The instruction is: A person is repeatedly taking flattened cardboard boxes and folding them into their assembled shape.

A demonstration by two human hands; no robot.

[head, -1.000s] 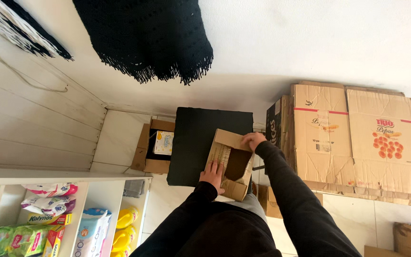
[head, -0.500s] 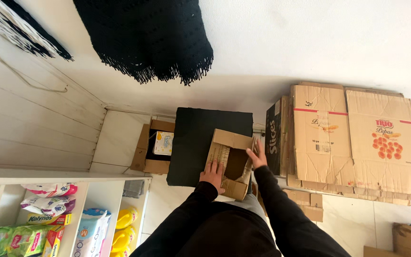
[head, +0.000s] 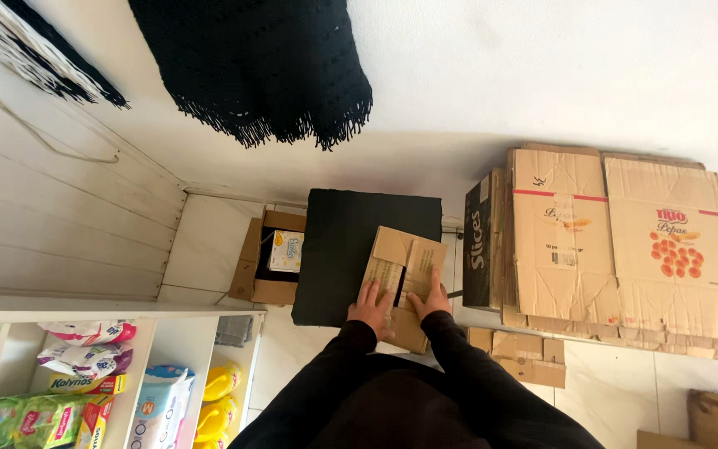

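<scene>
Cardboard box point(head: 405, 266): one, under left hand point(head: 370, 306) and right hand point(head: 430, 297).

Room was bright w/ daylight: plain white wall point(head: 558, 75) up top, white paneled wall point(head: 51, 216) on left, pale tiled floor point(head: 625, 399). A black fringed cloth point(head: 259, 66) hung on the wall. White shelving unit point(head: 110, 312) stood lower left w/ packaged goods; flattened cardboard stack point(head: 617, 241) leaned at right.
</scene>
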